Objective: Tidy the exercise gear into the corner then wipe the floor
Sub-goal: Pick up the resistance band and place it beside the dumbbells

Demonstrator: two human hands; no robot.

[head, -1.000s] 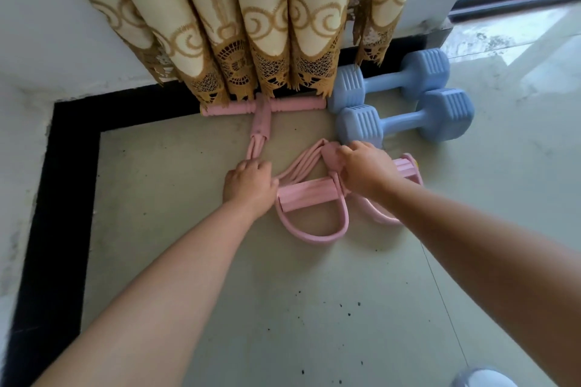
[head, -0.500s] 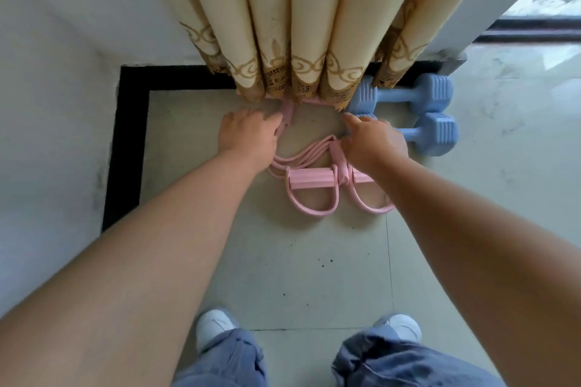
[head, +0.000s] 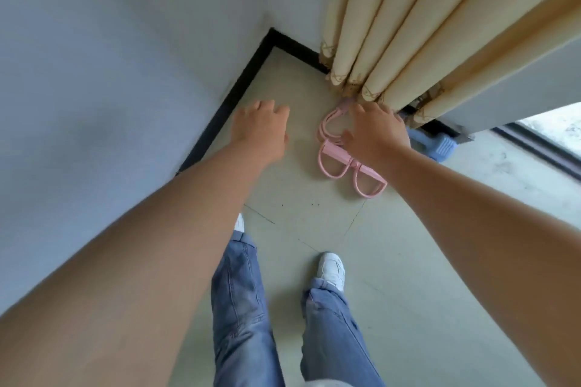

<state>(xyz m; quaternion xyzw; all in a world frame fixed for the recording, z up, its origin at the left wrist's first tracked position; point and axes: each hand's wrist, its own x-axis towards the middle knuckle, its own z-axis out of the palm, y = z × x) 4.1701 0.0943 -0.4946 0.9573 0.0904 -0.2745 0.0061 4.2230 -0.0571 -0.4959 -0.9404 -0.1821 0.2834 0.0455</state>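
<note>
Beyond both hands, at the wall corner: gear parked, hands empty.

Beyond the right hand, the curtain hangs to the floor and covers the far end of the pink pedal puller; its two foot loops lie flat on the tile just under and nearer than that hand, presumably tucked against the wall to leave the walkway clear. To the right of the right hand, one blue dumbbell shows partly at the curtain hem, against the black skirting; whether a second lies behind it cannot be told. Left hand hovers over bare tile to the left of the puller, fingers loosely spread, gripping nothing. Right hand is likewise spread, palm down above the puller's cords; contact cannot be told, no grasp visible. Judgement: tidying looks essentially complete; wiping not yet begun, no cloth in view.
</note>
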